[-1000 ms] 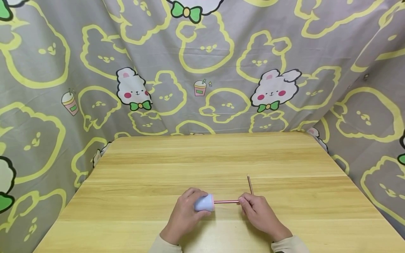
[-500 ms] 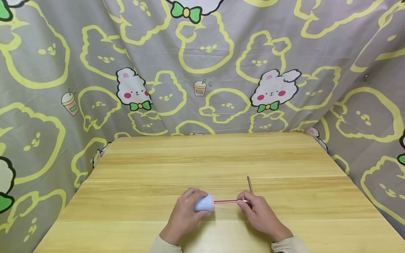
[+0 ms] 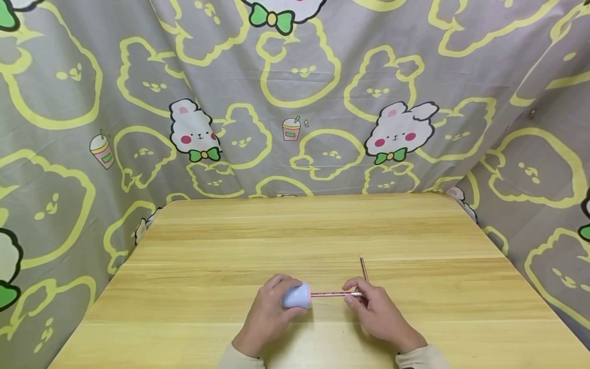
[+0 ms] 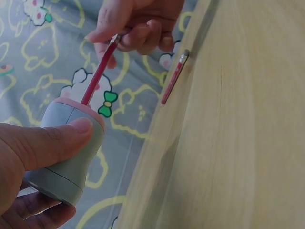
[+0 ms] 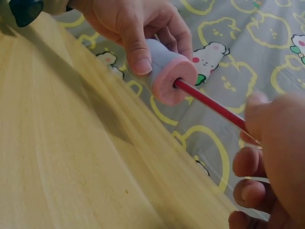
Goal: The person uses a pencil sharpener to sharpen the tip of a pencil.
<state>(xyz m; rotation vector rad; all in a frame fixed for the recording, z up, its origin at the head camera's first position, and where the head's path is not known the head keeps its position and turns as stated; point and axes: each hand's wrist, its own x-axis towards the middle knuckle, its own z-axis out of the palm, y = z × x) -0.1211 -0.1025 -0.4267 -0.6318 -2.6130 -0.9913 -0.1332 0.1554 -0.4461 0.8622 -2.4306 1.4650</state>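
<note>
My left hand (image 3: pixel 267 312) grips a light-blue pencil sharpener (image 3: pixel 296 296) with a pink end, thumb on one side and fingers round the other. The sharpener lies on its side in the air, its pink face turned right. A red pencil (image 3: pixel 328 294) is inserted in the hole of that face, its point hidden inside. My right hand (image 3: pixel 380 312) holds the pencil's outer end lightly between thumb and forefinger, the metallic tip showing between them. In the right wrist view the red shaft (image 5: pixel 212 103) runs from the hole to the right thumb.
A second red pencil (image 3: pixel 364 267) lies on the wooden table (image 3: pixel 295 230) just beyond the right hand; the left wrist view shows this pencil (image 4: pixel 175 78) too. A grey curtain (image 3: pixel 318 164) with yellow cartoon outlines hangs behind and beside the table.
The right thumb and forefinger have parted a little and shifted slightly left, exposing the pencil's end. The pencil has turned, so printing now shows on its shaft. The left hand and sharpener stay put.
</note>
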